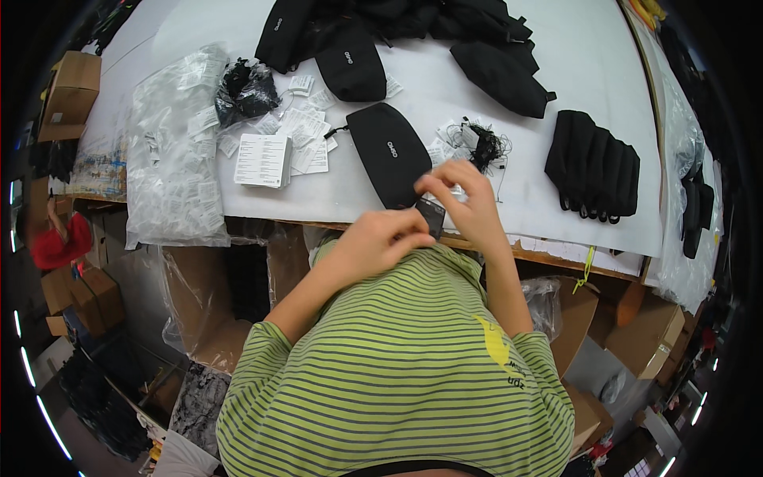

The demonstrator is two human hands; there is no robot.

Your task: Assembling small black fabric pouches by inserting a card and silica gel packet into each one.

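Note:
A black zippered pouch [388,151] with a small white print lies on the table in front of me. Close to its near end, a small dark hang tag [431,213] sits between my hands. My left hand [385,242] is closed in a pinch at the tag's lower edge. Just above the tag, my right hand [465,199] has thumb and fingers pinched together by the pouch's end; whatever is in them is too small to make out. Right of the pouch lies a tangle of thin black strings [482,145], with white labels partly under it.
A stack of white printed cards [262,160] stands on the left, near loose labels [304,131] and a bag of black pieces [245,94]. Clear plastic packaging [176,151] hangs over the table edge. More black pouches [502,78] lie at the back; a row of folded ones [594,167] sits right.

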